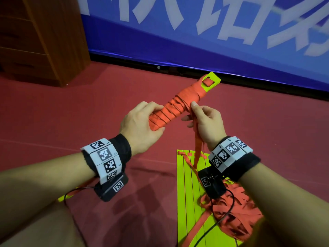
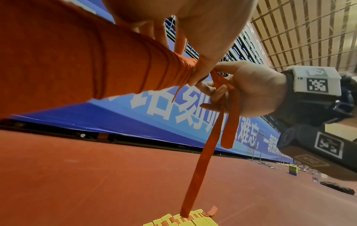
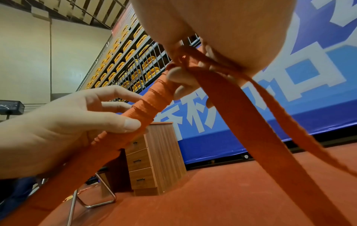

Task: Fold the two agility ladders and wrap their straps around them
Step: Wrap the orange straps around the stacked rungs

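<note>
Two forearms with tagged wristbands (image 1: 105,157) filled the head view. Left hand (image 1: 140,122) gripped the strap-wrapped ladder bundle (image 1: 178,104) in mid-air; right hand (image 1: 206,122) pinched its loose strap (image 1: 198,147). Below, a second ladder (image 1: 187,193) lay flat on red floor (image 1: 89,104). From the left wrist, the strap (image 2: 199,172) hung toward yellow rungs (image 2: 193,218). From the right wrist, left fingers (image 3: 123,122) curled round the bundle (image 3: 150,100).

Left hand (image 3: 63,130) around wrapped ladder (image 3: 146,104), orange strap (image 3: 237,122) hanging alongside
</note>
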